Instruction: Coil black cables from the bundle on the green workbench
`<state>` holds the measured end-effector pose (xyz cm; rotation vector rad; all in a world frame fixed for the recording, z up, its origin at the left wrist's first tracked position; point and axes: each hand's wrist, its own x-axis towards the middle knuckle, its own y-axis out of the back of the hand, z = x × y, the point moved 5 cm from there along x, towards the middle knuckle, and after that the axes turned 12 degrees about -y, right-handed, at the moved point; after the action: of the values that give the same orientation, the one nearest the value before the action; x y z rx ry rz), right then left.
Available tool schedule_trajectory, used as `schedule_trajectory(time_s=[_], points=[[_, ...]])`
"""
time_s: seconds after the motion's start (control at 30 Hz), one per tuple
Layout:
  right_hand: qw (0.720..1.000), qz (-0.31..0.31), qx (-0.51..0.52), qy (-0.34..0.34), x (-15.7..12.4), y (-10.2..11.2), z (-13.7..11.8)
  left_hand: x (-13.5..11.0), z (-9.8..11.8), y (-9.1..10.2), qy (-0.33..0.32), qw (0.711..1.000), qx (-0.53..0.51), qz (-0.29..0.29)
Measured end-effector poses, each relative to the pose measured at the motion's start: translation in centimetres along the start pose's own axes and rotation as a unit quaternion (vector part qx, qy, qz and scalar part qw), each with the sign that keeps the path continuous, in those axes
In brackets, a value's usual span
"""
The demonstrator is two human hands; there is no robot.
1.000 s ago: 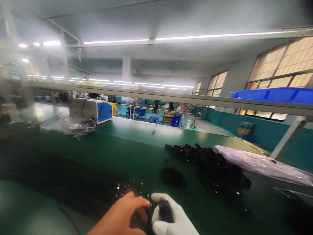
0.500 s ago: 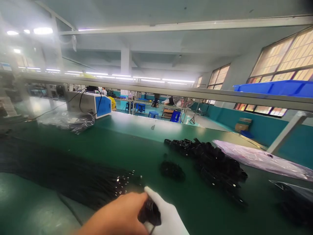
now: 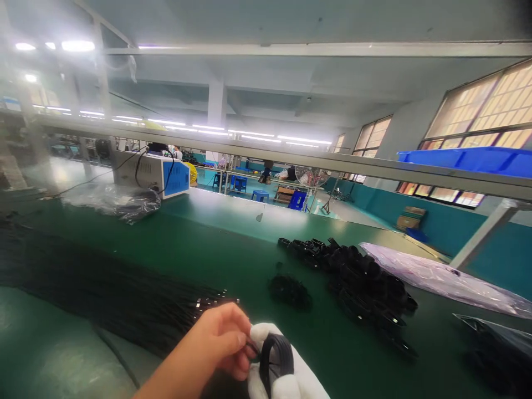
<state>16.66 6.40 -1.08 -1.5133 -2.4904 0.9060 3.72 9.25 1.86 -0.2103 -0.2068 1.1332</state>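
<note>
My right hand (image 3: 301, 366), in a white glove, grips a small coil of black cable (image 3: 285, 352) whose loops stand upright between thumb and fingers. Bare and to the left of it, my left hand (image 3: 226, 341) pinches a dark strand of the cable beside the coil; its fingertips nearly meet the glove. Left of my hands, a long bundle of straight black cables (image 3: 112, 282) lies on the green table, with small shiny metal ends pointing toward me. Beyond the right hand are a small black coil (image 3: 290, 291) and a large heap of black coils (image 3: 366, 282).
Clear plastic bags (image 3: 116, 200) lie near a blue-and-white machine (image 3: 153, 173) at the back left. A pinkish plastic bag (image 3: 440, 277) and a dark plastic-wrapped pile (image 3: 494, 349) are at the right. A shelf rail (image 3: 291, 155) with a blue tray (image 3: 465, 162) crosses above the table.
The coil has turned so that its loop faces me, held in the gloved right hand. My left hand has lifted slightly away from the coil, its fingers now pinching at its left side.
</note>
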Motion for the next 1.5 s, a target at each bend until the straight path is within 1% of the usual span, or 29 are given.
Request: schedule_trajectory(time_s=[0.03, 0.07, 0.1, 0.13, 0.17, 0.2, 0.23, 0.27, 0.3, 0.37, 0.4, 0.5, 0.53, 0.57, 0.6, 0.67, 0.73, 0.77, 0.83, 0.87, 0.9, 1.0, 1.1, 1.13, 1.2, 1.27, 1.33, 1.47, 1.5], points=[[1.0, -0.022, 0.005, -0.002, 0.1, -0.2, 0.0, 0.0, 0.6, 0.0, -0.018, 1.0, -0.005, 0.007], [0.999, -0.045, 0.012, -0.008, 0.1, -0.3, 0.0, -0.1, 1.1, 0.0, -0.041, 0.999, 0.016, 0.019], [0.997, -0.068, 0.017, -0.017, 0.2, -0.5, 0.1, -0.1, 1.6, 0.1, -0.074, 0.995, 0.063, 0.033], [0.996, -0.087, 0.021, -0.024, 0.3, -0.7, 0.2, -0.1, 2.1, 0.1, -0.112, 0.984, 0.129, 0.044], [0.995, -0.097, 0.026, -0.024, 0.4, -0.7, 0.4, -0.1, 2.6, -0.1, -0.148, 0.967, 0.203, 0.039], [0.994, -0.1, 0.034, -0.016, 0.5, -0.7, 0.6, 0.0, 2.8, -0.5, -0.174, 0.946, 0.273, 0.017], [0.994, -0.098, 0.048, -0.008, 0.7, -0.7, 0.8, 0.1, 2.9, -1.0, -0.186, 0.926, 0.329, -0.014], [0.993, -0.095, 0.064, -0.005, 1.0, -0.6, 1.1, 0.3, 2.7, -1.3, -0.184, 0.91, 0.369, -0.045], [0.992, -0.095, 0.079, -0.014, 1.4, -0.5, 1.5, 0.5, 2.5, -1.4, -0.172, 0.901, 0.394, -0.061], [0.989, -0.084, 0.11, -0.055, 2.3, -0.3, 2.4, 0.9, 2.4, -1.1, -0.143, 0.898, 0.411, -0.058], [0.987, -0.07, 0.126, -0.078, 2.8, -0.1, 2.9, 1.0, 2.3, -0.8, -0.123, 0.906, 0.401, -0.057], [0.978, -0.023, 0.164, -0.129, 3.7, 0.6, 3.7, 1.4, 1.6, -0.3, -0.065, 0.94, 0.319, -0.099], [0.976, -0.021, 0.16, -0.143, 3.9, 0.6, 3.8, 1.6, 1.3, 0.0, -0.042, 0.95, 0.293, -0.101], [0.98, -0.02, 0.134, -0.147, 3.9, 0.6, 3.7, 1.8, 0.8, 0.3, -0.019, 0.957, 0.278, -0.085], [0.986, -0.015, 0.089, -0.137, 3.9, 0.5, 3.4, 2.1, 0.4, 0.6, 0.0, 0.96, 0.275, -0.058], [0.996, 0.01, -0.031, -0.077, 3.6, 0.5, 2.3, 2.5, -0.7, 1.1, 0.035, 0.961, 0.276, -0.009], [0.989, 0.054, -0.133, -0.024, 3.3, 0.6, 1.2, 2.8, -1.4, 1.1, 0.04, 0.965, 0.261, 0.011], [0.985, 0.071, -0.153, -0.019, 3.1, 0.7, 1.0, 2.9, -1.6, 1.0, 0.032, 0.97, 0.24, 0.023], [0.986, 0.085, -0.141, -0.028, 2.9, 1.0, 1.0, 2.6, -1.7, 1.2, 0.008, 0.978, 0.199, 0.06], [0.988, 0.08, -0.125, -0.029, 2.8, 1.1, 1.0, 2.4, -1.7, 1.3, 0.0, 0.98, 0.187, 0.072], [0.991, 0.064, -0.114, -0.027, 2.8, 1.1, 1.0, 2.0, -1.9, 1.4, -0.001, 0.981, 0.18, 0.072], [0.992, 0.019, -0.118, -0.025, 2.7, 0.5, 0.8, 1.0, -3.1, 1.2, 0.028, 0.985, 0.169, 0.02], [0.99, 0.015, -0.129, -0.061, 2.5, -0.1, 0.6, 0.5, -4.3, 1.2, 0.026, 0.992, 0.126, -0.002], [0.991, 0.002, -0.116, -0.069, 2.4, -0.4, 0.5, 0.5, -4.6, 1.1, 0.022, 0.993, 0.111, -0.012], [0.994, -0.045, -0.079, -0.066, 2.1, -1.2, 0.3, 0.5, -5.3, 1.1, 0.023, 0.996, 0.086, -0.028], [0.995, -0.074, -0.049, -0.055, 1.8, -1.7, 0.1, 0.7, -5.7, 1.3, 0.023, 0.997, 0.073, -0.024], [0.996, -0.065, -0.042, -0.054, 1.7, -1.5, 0.2, 0.7, -5.9, 1.5, 0.022, 0.998, 0.063, -0.015], [0.991, -0.091, -0.02, -0.098, 1.7, -1.0, 0.8, 0.6, -6.2, 1.4, 0.038, 0.998, 0.013, -0.04], [0.99, -0.089, -0.021, -0.107, 1.8, -0.9, 0.9, 0.5, -6.3, 1.3, 0.041, 0.998, 0.006, -0.041]])
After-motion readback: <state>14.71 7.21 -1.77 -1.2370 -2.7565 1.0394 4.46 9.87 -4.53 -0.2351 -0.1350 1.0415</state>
